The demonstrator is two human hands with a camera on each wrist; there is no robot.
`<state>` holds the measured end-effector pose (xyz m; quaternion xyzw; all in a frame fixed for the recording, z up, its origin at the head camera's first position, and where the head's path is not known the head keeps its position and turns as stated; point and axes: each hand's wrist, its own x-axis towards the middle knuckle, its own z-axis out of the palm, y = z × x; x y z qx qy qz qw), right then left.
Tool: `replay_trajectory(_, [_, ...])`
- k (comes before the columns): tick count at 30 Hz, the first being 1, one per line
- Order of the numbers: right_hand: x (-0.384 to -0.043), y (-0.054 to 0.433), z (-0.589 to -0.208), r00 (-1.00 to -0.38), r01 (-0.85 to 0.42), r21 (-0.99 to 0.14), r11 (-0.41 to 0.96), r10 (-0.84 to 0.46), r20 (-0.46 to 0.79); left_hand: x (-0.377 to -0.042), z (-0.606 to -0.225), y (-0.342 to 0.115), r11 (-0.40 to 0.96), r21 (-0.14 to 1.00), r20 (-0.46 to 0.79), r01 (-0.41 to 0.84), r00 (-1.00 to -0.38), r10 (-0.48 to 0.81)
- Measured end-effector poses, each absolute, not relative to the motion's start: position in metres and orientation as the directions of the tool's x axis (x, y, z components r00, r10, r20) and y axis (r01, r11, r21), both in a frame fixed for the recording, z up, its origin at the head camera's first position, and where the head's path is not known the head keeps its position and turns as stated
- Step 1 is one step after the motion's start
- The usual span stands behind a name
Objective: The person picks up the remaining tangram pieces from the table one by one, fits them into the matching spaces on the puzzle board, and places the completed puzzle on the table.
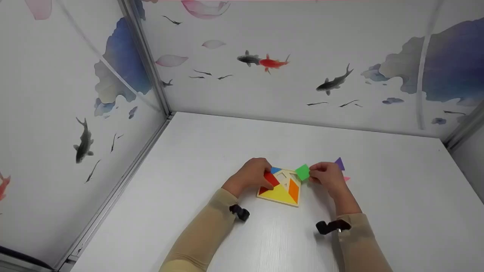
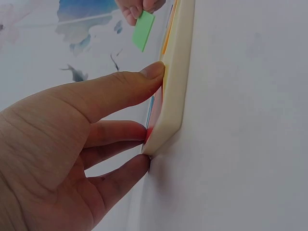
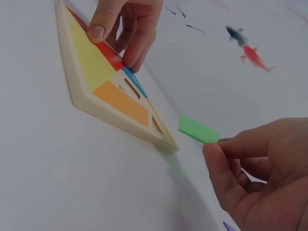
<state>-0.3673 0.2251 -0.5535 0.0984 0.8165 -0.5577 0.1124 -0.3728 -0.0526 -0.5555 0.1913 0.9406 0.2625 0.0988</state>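
A wooden tangram board [image 1: 278, 201] lies on the table, tilted slightly or flat; I cannot tell which. It holds a yellow triangle [image 1: 279, 194], an orange parallelogram [image 1: 293, 192], a red piece [image 3: 110, 57] and a blue piece [image 3: 134, 82]; bare recesses show beside them. My left hand [image 1: 254, 173] grips the board's left side, thumb on the face, fingers at the edge [image 2: 171, 110]. Between thumb and fingertips, my right hand [image 1: 329, 176] pinches a green square [image 1: 303, 172] by one corner, just off the board's upper right corner.
Beyond my right hand lie a purple triangle [image 1: 340, 164] and a pink piece [image 1: 346, 178], the latter partly hidden. The white table [image 1: 204, 151] meets fish-patterned walls [image 1: 287, 98] at the back and left. Each wrist wears a small black camera [image 1: 240, 212].
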Motion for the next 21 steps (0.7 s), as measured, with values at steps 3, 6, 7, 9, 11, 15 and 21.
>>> replay_trajectory(3, [-0.367,0.222,-0.554,-0.956,0.286,-0.893,0.349,0.037,-0.292,-0.372,-0.555,-0.052,0.788,0.524,-0.083,0.322,-0.902,0.423])
replay_trajectory(6, [-0.368,0.217,-0.555,-0.950,0.306,-0.892,0.332,0.049,-0.307,-0.372,-0.556,-0.052,0.792,0.516,-0.087,0.326,-0.900,0.427])
replay_trajectory(7, [-0.368,0.216,-0.555,-0.949,0.310,-0.892,0.328,0.052,-0.311,-0.372,-0.556,-0.052,0.793,0.513,-0.085,0.329,-0.900,0.428])
replay_trajectory(9, [-0.368,0.213,-0.555,-0.948,0.314,-0.894,0.319,0.060,-0.311,-0.373,-0.557,-0.052,0.795,0.502,-0.081,0.339,-0.898,0.433])
replay_trajectory(11, [-0.368,0.210,-0.556,-0.950,0.311,-0.898,0.312,0.070,-0.305,-0.373,-0.557,-0.052,0.797,0.495,-0.077,0.347,-0.896,0.438])
replay_trajectory(15, [-0.365,0.204,-0.555,-0.958,0.286,-0.906,0.312,0.068,-0.279,-0.374,-0.557,-0.052,0.797,0.497,-0.079,0.344,-0.896,0.437])
replay_trajectory(21, [-0.361,0.196,-0.554,-0.962,0.272,-0.905,0.327,0.069,-0.265,-0.373,-0.556,-0.052,0.785,0.522,-0.083,0.333,-0.896,0.435])
